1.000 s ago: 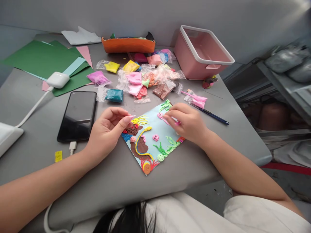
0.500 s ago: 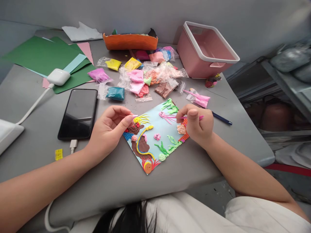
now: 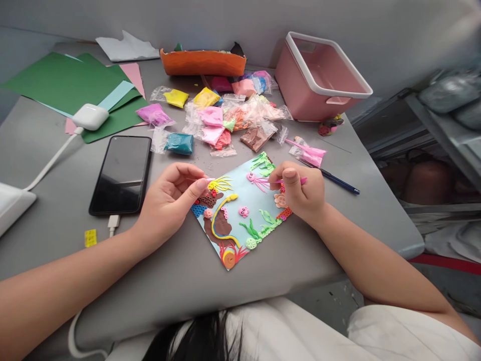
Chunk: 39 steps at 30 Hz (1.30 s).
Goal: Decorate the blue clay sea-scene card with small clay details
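A light-blue card (image 3: 240, 193) lies at an angle on the table, covered with clay sea figures: a yellow-and-blue eel (image 3: 215, 220), a pink jellyfish (image 3: 252, 177), a small pink octopus (image 3: 244, 211), and green seaweed (image 3: 251, 230). Over its left corner my left hand (image 3: 175, 193) pinches a small piece of pale pink clay (image 3: 211, 179) between thumb and fingertips. My right hand (image 3: 302, 190) is closed around a thin pink clay tool (image 3: 302, 180) above the card's right edge. The tool's tip points left, near the jellyfish's tentacles.
Several bags of coloured clay (image 3: 212, 120) lie behind the card. A phone (image 3: 121, 175) rests at left, near green paper (image 3: 56, 80) and a white earbud case (image 3: 90, 117). A pink basket (image 3: 311, 95), an orange container (image 3: 203, 64) and a dark pen (image 3: 338, 183) stand or lie farther off.
My right hand has shifted slightly left with the pink tool. My left hand stays nearly still, holding the pale pink clay. The view has tilted a little.
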Available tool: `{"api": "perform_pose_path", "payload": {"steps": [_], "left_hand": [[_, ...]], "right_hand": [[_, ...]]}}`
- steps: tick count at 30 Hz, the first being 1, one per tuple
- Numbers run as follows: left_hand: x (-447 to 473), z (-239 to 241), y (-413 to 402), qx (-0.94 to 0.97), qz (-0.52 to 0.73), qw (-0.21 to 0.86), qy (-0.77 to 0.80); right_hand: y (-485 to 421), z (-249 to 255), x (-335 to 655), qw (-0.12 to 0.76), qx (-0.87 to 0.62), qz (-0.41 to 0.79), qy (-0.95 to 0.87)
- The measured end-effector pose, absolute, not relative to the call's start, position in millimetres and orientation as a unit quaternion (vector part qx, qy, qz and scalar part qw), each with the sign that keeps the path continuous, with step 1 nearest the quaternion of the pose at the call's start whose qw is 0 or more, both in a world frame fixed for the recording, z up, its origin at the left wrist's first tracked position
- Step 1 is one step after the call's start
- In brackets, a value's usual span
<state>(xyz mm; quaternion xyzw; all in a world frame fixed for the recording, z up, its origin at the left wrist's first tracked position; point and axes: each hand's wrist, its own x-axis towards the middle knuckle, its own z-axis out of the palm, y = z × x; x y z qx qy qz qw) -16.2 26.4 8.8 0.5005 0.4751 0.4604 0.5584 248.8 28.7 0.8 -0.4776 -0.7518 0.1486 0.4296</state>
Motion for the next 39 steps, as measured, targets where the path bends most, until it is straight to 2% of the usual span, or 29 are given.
{"api": "perform_pose_path", "payload": {"steps": [14, 22, 39], "left_hand": [[-16.9, 9.1, 25.7, 0.501, 0.451, 0.557, 0.485], [-16.9, 9.1, 26.2, 0.506, 0.444, 0.554, 0.490], [-15.8, 8.2, 26.5, 0.494, 0.463, 0.564, 0.472]], "right_hand": [[27.7, 4.0, 247.4, 0.449, -0.471, 0.159, -0.742], [28.1, 3.5, 248.2, 0.456, -0.467, 0.113, -0.749], [26.3, 0.7, 248.3, 0.430, -0.492, 0.166, -0.739]]}}
